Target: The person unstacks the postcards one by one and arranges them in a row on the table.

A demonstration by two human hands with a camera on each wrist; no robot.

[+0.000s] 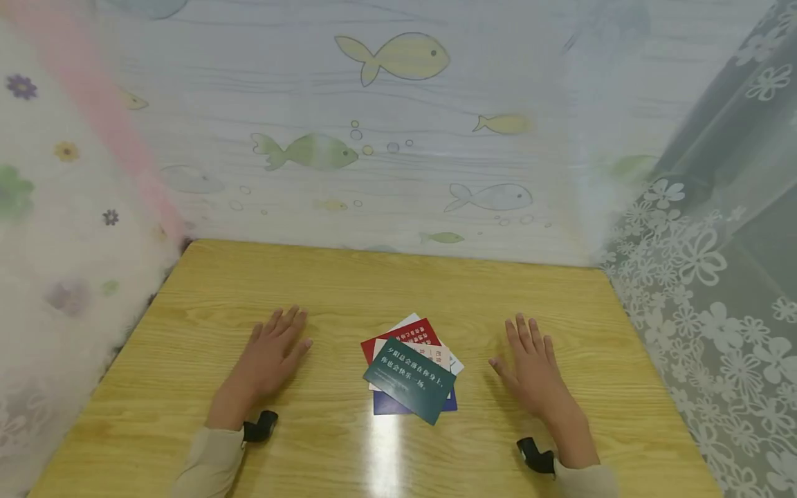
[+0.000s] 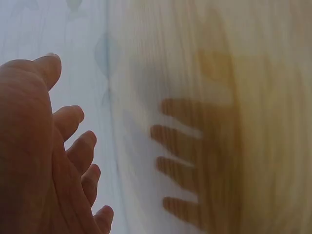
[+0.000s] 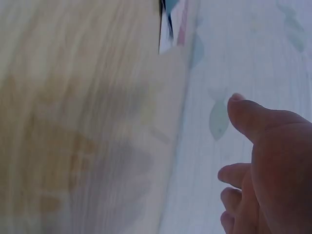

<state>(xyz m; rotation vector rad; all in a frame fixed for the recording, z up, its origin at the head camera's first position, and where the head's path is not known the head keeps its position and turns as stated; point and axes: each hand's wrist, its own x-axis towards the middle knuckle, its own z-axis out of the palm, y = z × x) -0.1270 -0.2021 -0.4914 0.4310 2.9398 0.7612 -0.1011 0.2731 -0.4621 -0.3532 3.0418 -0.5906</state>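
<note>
A fanned pile of printed cards lies mid-table in the head view. On top is a dark green card (image 1: pixel 411 379) with white lettering; under it show a red card (image 1: pixel 398 335), a pale pink card (image 1: pixel 439 353), a blue card (image 1: pixel 389 404) and a white edge. My left hand (image 1: pixel 268 363) is to the left of the pile, palm down, fingers extended, holding nothing. To the right of the cards, my right hand (image 1: pixel 529 370) has its fingers extended too and holds nothing. Both wrist views show a gap between hand and tabletop. Card corners (image 3: pixel 171 29) appear at the top of the right wrist view.
The wood-grain table (image 1: pixel 299 277) reaches back to a curtain (image 1: pixel 398 138) printed with fish. Flowered cloth (image 1: pixel 81 242) borders the left side, and a sheer lace curtain (image 1: pixel 703 277) the right. Each wrist carries a small black device (image 1: pixel 260 426).
</note>
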